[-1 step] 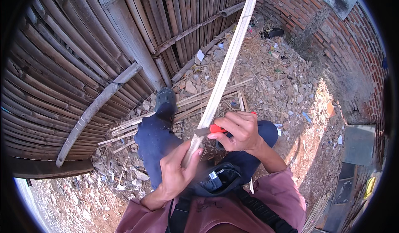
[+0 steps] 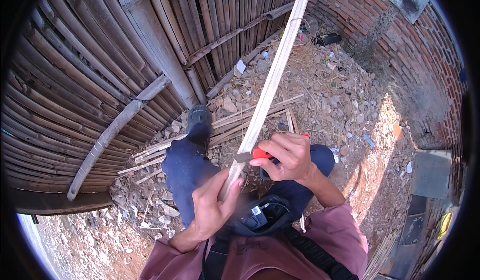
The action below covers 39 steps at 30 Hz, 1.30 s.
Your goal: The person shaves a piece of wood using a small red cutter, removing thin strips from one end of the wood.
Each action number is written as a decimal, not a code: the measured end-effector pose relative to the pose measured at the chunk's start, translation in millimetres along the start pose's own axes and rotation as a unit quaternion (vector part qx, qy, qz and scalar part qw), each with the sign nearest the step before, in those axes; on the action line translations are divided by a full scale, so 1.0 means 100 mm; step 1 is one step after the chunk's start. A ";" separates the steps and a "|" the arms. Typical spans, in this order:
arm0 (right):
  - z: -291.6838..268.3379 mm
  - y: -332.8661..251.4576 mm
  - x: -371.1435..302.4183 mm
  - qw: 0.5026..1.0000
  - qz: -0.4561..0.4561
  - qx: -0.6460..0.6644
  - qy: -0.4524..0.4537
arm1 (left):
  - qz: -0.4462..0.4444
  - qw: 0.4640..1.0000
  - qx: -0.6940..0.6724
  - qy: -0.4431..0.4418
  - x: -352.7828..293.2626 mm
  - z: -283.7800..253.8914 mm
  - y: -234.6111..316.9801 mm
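A long pale wooden strip [image 2: 270,85] with a groove along its length slants up from my lap toward the far wall. Its near end is held in my left hand [image 2: 214,200], thumb on one side and fingers on the other. My right hand [image 2: 290,159] is closed around the red handle of a knife [image 2: 261,154]. The knife's broad grey blade lies across the strip, just beyond my left fingertips, and touches it. Part of the handle is hidden inside my right fingers.
Several thin wooden strips [image 2: 232,125] lie on the rubble [image 2: 345,100] beyond my knees. A bamboo slat wall [image 2: 75,95] rises at left, a brick wall [image 2: 400,45] at far right. An open black waist bag [image 2: 267,215] hangs at my front.
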State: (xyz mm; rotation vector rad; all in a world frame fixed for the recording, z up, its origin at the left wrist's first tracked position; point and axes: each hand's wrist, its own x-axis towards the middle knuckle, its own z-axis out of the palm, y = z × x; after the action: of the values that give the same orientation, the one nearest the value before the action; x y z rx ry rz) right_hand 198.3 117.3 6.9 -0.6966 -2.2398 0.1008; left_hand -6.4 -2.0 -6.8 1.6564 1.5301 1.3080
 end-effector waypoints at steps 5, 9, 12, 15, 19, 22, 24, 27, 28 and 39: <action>-0.10 0.13 0.07 0.998 0.037 -0.025 0.051 | -0.016 1.000 0.012 -0.020 -0.04 -0.05 0.05; -0.22 0.36 0.18 0.996 0.071 -0.024 0.054 | -0.029 0.999 -0.003 -0.024 -0.19 -0.04 -0.04; -0.21 0.58 0.25 0.990 0.112 -0.002 0.084 | -0.037 0.999 0.008 -0.030 -0.21 -0.07 -0.08; -0.27 1.01 0.42 0.985 0.134 -0.030 0.105 | -0.020 1.000 0.005 -0.018 -0.25 -0.07 -0.13; -0.33 1.62 0.66 0.962 0.213 -0.019 0.168 | -0.050 0.998 0.009 -0.035 -0.36 -0.11 -0.16; -0.51 2.53 0.55 0.944 0.283 -0.054 0.161 | -0.065 0.996 0.005 -0.063 -0.42 -0.11 -0.19; -0.58 2.74 0.54 0.935 0.340 -0.034 0.094 | -0.098 0.993 0.002 -0.064 -0.39 -0.15 -0.20; -0.48 2.40 0.56 0.850 0.468 0.234 0.060 | -0.169 0.983 -0.029 -0.065 -0.36 -0.23 -0.34; -0.45 2.19 0.52 0.820 0.456 0.335 0.085 | -0.163 0.982 -0.057 -0.073 -0.32 -0.23 -0.36; 0.30 0.63 0.01 0.644 0.369 0.670 0.017 | -0.046 0.990 -0.014 -0.136 -0.04 0.02 -0.34</action>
State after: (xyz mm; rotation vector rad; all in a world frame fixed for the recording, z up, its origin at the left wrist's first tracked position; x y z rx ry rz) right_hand 205.1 175.2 -31.7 -0.6045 -1.0794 1.8759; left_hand -18.9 2.2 -38.7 1.6496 1.4001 1.0053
